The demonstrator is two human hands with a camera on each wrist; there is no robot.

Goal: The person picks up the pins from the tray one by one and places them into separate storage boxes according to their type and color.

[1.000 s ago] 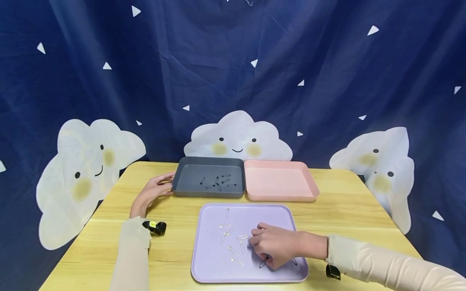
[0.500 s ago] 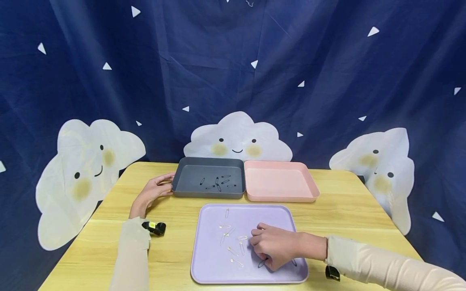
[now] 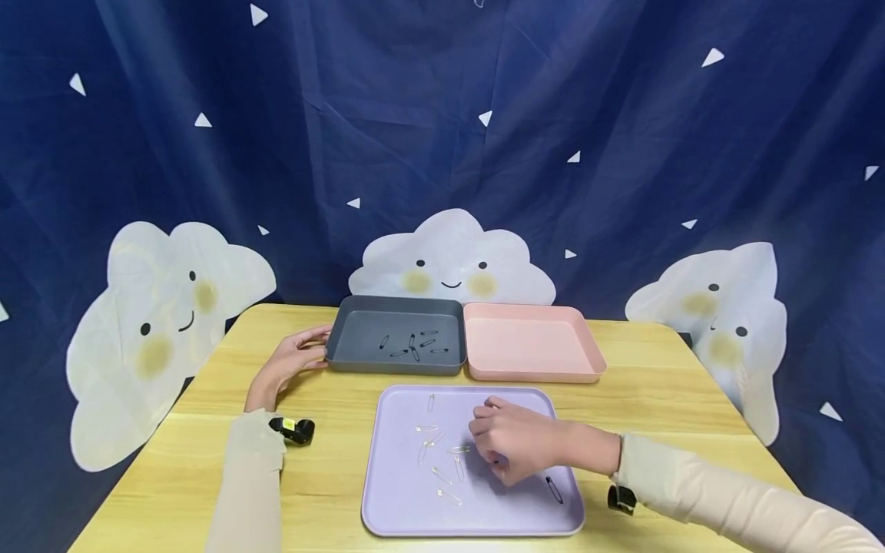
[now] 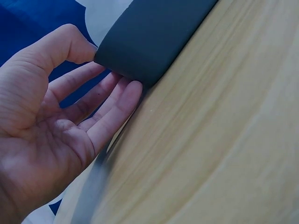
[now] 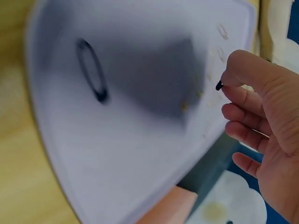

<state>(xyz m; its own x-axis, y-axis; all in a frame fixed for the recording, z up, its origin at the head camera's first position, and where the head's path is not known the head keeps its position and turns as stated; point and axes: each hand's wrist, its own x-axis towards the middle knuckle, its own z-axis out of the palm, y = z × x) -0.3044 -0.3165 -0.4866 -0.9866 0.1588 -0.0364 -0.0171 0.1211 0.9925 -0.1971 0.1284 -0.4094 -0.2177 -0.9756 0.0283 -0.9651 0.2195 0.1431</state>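
Note:
My right hand is raised over the lilac tray and pinches a black safety pin between thumb and forefinger; only its dark end shows. Another black safety pin lies on that tray to the right of the hand. Several gold safety pins are scattered over the tray's left and middle part. At the left end of the dark grey tray, my left hand touches the outside wall with relaxed fingers and thumb. Several black safety pins lie inside the grey tray.
A pink tray stands against the grey tray's right side, with nothing in it. All three trays rest on a wooden table. Behind it hangs a dark blue curtain with cloud and triangle prints.
My right hand has lifted and moved away from the front of the lilac tray, taking one black safety pin off it. The left hand stays at the grey tray.

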